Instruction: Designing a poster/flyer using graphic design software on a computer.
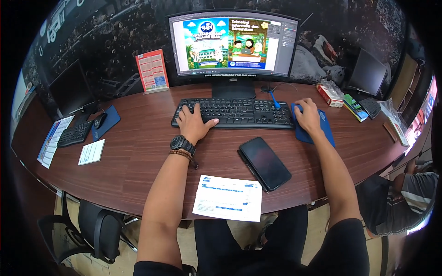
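Observation:
My left hand [191,125] rests on the left part of a black keyboard [239,120], fingers spread over the keys and thumb stretched out to the right. A black watch and a beaded bracelet are on that wrist. To the right of the keyboard, my right hand [308,116] curls over a computer mouse that it almost wholly covers, on a blue mouse pad [326,130]. Behind the keyboard stands a curved monitor [234,76], showing two colourful cover designs side by side in an editing program. A dark smartphone [264,163] lies between my forearms, with a pen along its left side.
A printed paper sheet [228,202] lies at the desk's front edge. A red calendar card [152,71] stands left of the monitor. Further screens stand at the left [72,87] and right [367,72]. A person [400,198] sits at right; an office chair [99,230] stands at lower left.

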Action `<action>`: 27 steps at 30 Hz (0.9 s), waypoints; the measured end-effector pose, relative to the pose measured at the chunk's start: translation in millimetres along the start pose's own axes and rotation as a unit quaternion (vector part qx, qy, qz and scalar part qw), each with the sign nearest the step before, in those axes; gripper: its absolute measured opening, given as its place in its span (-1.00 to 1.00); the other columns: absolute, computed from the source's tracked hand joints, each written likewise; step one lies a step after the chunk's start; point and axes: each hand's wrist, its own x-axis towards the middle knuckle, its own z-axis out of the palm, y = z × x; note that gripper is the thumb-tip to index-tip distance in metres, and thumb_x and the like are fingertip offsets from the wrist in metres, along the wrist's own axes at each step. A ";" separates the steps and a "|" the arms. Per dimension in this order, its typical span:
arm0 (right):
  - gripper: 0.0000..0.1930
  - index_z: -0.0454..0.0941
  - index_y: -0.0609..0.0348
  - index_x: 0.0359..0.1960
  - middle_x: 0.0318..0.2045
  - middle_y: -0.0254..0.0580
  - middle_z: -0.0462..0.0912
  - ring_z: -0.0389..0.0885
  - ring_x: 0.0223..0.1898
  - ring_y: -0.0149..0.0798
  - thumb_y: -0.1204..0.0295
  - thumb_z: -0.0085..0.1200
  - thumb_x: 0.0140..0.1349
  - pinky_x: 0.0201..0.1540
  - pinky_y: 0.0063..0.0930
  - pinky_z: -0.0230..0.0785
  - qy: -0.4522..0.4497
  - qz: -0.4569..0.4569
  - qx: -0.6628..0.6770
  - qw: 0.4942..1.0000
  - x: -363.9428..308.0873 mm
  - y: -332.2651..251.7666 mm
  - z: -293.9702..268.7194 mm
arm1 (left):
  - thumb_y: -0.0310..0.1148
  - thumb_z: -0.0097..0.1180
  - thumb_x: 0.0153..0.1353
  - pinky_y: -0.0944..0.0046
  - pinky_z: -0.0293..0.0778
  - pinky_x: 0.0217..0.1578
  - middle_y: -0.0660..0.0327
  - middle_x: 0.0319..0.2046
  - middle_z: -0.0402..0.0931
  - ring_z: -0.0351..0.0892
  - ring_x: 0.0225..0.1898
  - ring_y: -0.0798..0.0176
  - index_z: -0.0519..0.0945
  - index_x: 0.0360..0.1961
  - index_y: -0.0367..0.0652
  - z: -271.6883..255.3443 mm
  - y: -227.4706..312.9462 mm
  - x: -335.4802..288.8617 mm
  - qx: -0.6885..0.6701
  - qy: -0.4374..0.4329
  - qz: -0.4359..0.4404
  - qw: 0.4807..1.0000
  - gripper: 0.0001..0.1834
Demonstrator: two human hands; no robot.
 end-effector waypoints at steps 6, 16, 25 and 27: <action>-0.66 0.66 0.10 -0.04 0.05 -0.07 0.54 0.56 0.07 0.06 0.23 0.16 0.21 0.11 -0.12 0.42 0.012 0.107 0.051 0.993 -29.1 16.8 -14.1 | 0.23 0.35 0.06 -0.24 0.08 0.34 -0.32 0.30 0.17 0.06 0.39 -0.35 0.41 0.31 -0.20 -2.8 6.1 -4.7 -0.004 0.023 0.004 1.000 -0.06; -0.61 0.66 0.04 -0.02 0.03 -0.07 0.54 0.57 0.08 0.07 0.22 0.15 0.11 0.10 -0.11 0.44 -0.029 0.139 0.052 0.989 -30.5 14.6 -12.1 | 0.04 0.35 0.13 -0.13 0.24 0.28 -0.24 0.29 0.30 0.26 0.30 -0.27 0.75 -0.16 -0.13 -3.6 3.1 -0.8 -0.004 0.081 0.056 0.995 -0.54; -0.60 0.65 0.07 0.00 0.05 -0.06 0.54 0.56 0.09 0.08 0.23 0.14 0.12 0.14 -0.14 0.42 -0.024 0.122 0.062 0.990 -30.8 25.9 -7.4 | 0.01 0.37 0.12 -0.12 0.50 0.04 -0.22 0.04 0.40 0.41 0.10 -0.27 0.55 -0.03 -0.47 -3.1 -10.9 6.8 0.020 0.074 -0.023 0.997 -0.32; -0.59 0.64 0.07 0.01 0.05 -0.05 0.54 0.56 0.10 0.07 0.23 0.14 0.12 0.14 -0.14 0.42 -0.023 0.116 0.060 0.991 -31.7 25.5 -6.3 | 0.02 0.37 0.12 -0.12 0.50 0.04 -0.23 0.05 0.39 0.40 0.11 -0.27 0.56 -0.06 -0.51 -6.1 -11.6 6.8 0.032 0.071 -0.032 0.996 -0.30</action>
